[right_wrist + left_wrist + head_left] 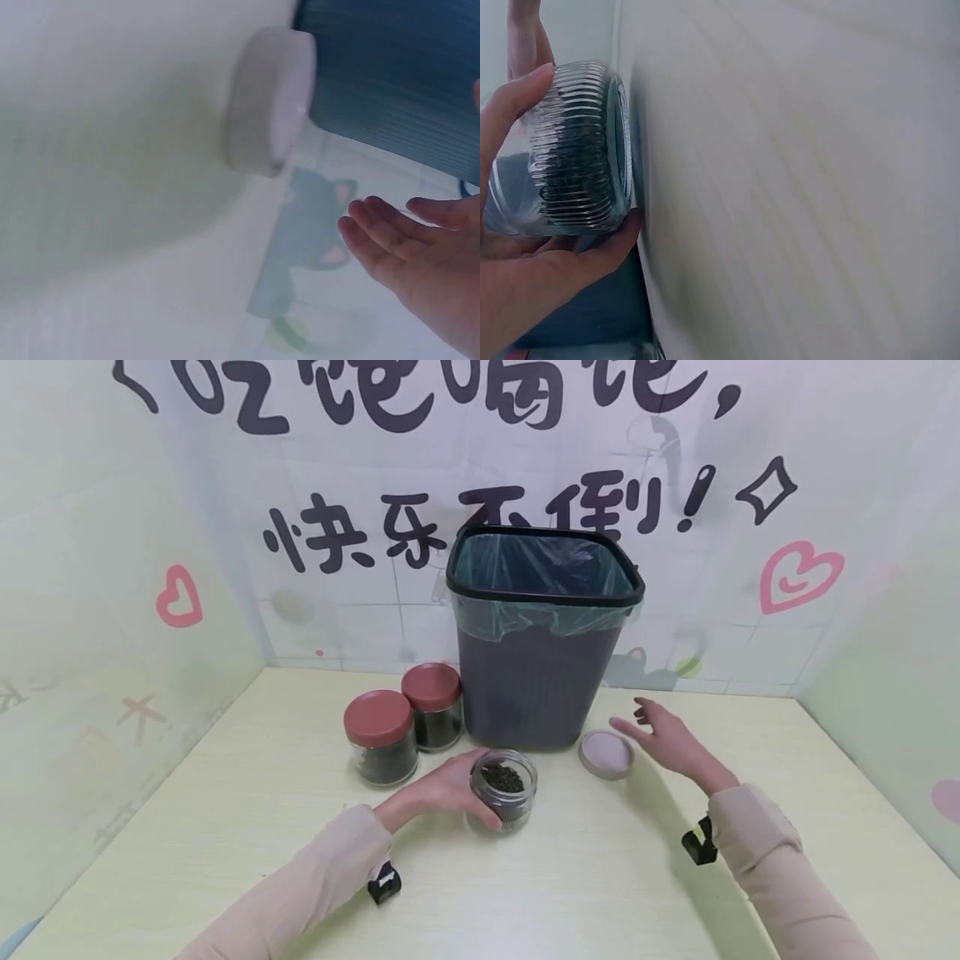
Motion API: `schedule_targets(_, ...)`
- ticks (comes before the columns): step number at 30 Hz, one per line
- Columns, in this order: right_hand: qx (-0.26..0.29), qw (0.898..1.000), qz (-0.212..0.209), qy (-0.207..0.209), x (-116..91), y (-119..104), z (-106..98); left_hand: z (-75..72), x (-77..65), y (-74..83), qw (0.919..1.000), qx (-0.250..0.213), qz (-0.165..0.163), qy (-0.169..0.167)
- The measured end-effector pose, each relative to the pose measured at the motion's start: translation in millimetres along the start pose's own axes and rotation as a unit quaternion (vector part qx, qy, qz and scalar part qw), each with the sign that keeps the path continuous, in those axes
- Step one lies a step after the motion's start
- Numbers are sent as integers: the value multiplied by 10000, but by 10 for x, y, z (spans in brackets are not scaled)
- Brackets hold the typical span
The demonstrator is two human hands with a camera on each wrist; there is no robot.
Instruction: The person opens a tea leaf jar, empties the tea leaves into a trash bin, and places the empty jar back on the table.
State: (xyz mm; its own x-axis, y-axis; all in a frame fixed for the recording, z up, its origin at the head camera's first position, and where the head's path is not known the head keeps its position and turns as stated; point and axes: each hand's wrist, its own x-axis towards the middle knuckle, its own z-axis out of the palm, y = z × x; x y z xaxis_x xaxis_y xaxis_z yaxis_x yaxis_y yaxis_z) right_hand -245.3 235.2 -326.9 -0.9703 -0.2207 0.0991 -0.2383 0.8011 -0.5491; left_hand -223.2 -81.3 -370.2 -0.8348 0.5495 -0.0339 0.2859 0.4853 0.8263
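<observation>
My left hand (444,787) grips a lidless ribbed glass jar (517,814) from its left side, fingers behind and thumb in front. Dark, loose bits like dried leaves (502,778) lie inside it. In the left wrist view the thumb and fingers wrap the jar (577,150) near its base, close to the tabletop. A pale round lid (607,753) rests on the table, right of the jar. My right hand (670,739) is held just right of the lid, apart from it, holding nothing. The right wrist view shows its fingers (375,232) relaxed.
A dark trash bin (532,685) with a green liner stands behind the jar against the printed wall. To its left are two jars with red lids, a front one (381,739) and a rear one (432,706). The light tabletop (600,877) extends toward me.
</observation>
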Motion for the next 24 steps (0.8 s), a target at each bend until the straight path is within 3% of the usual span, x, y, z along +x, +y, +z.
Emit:
schedule_targets(6, 995, 9947, -30, 250, 8, -229, -345, -185, -79, 42, 9991, -41, -120, 397)
schedule_targets(10, 1564, 9873, -103, 265, 31, -417, -564, -376, -118, 153, 9982, 43, 18, 602)
schedule_targets(17, 1442, 9890, 63, 332, 135, -690, -892, -764, -202, 413, 9947, -36, 363, 965)
schedule_targets(20, 1210, 9919, 249, 286, 182, -761, -979, -927, -235, 511, 9919, 4, 122, 1263)
schedule_targets(24, 1031, 9935, 430, 232, 252, -835, -1036, -1135, -260, 611, 9846, 109, -523, 1667)
